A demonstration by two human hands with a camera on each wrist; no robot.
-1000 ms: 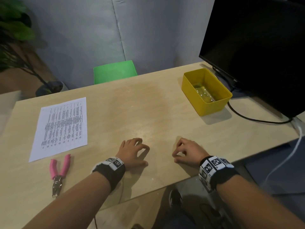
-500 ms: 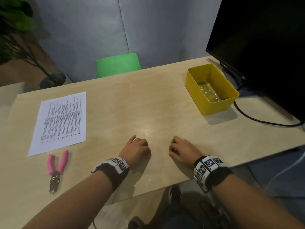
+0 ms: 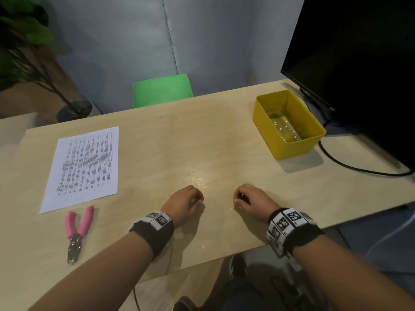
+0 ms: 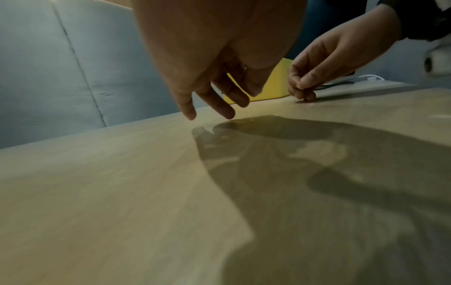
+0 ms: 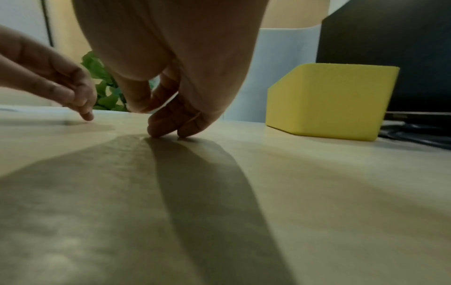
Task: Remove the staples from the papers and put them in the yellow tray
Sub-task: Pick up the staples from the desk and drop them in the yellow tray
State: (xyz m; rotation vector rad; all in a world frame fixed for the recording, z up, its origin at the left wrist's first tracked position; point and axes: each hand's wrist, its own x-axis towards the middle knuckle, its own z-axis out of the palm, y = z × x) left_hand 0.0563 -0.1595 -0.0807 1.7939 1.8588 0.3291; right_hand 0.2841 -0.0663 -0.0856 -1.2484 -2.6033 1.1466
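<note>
My left hand [image 3: 183,204] sits low center of the head view, fingers loosely curled, holding nothing, tips just over the table [image 3: 202,149]. My right hand [image 3: 249,202] is beside it to the right, fingers curled with 2 fingertips [image 5: 156,133] touching the wood, thumb against them; can't tell if anything is pinched. Papers [image 3: 84,167] lie flat at left of frame, well apart from both hands. Pink-handled pliers [image 3: 77,232] just below the papers. Yellow tray [image 3: 289,149] at upper right, near the monitor [image 3: 359,63]; small shiny specks on its floor, too small to identify.
</note>
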